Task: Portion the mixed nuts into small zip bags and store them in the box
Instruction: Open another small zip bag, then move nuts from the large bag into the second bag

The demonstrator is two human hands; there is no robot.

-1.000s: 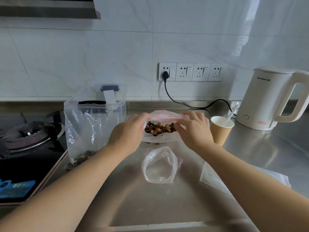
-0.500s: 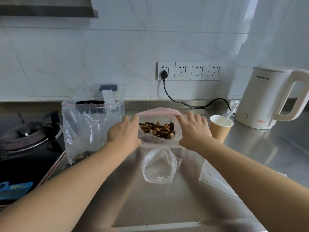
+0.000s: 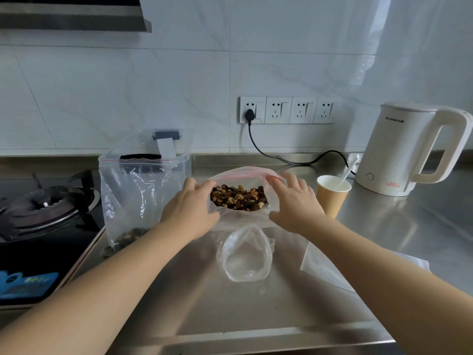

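- The bag of mixed nuts (image 3: 239,201) sits on the steel counter (image 3: 256,303), toward the back, with its red-striped mouth spread wide and the nuts showing in a dark heap inside.
- The left hand (image 3: 190,210) holds the bag's left side, fingers curved round the plastic near the rim; the right hand (image 3: 294,201) lies against the right side with fingers nearly straight, steadying more than gripping.
- Just in front lies a small zip bag (image 3: 244,254), open-mouthed and empty as far as I can see, and a flat sheet of clear plastic (image 3: 325,267) rests to its right, partly under the right forearm.
- To the left stands a tall zip bag (image 3: 133,196) with a few dark pieces at the bottom, leaning against the clear box (image 3: 179,160) behind it.
- Off to the right are a paper cup (image 3: 331,198) with a white spoon (image 3: 346,172) in it, and a white kettle (image 3: 409,149).
- I'd judge this the opening-up step: the supply bag is being held wide so nuts can be taken out.
- The next move probably calls for freeing one hand to fetch the spoon, or tipping the bag toward the small one, while the floppy mouth is kept from collapsing.
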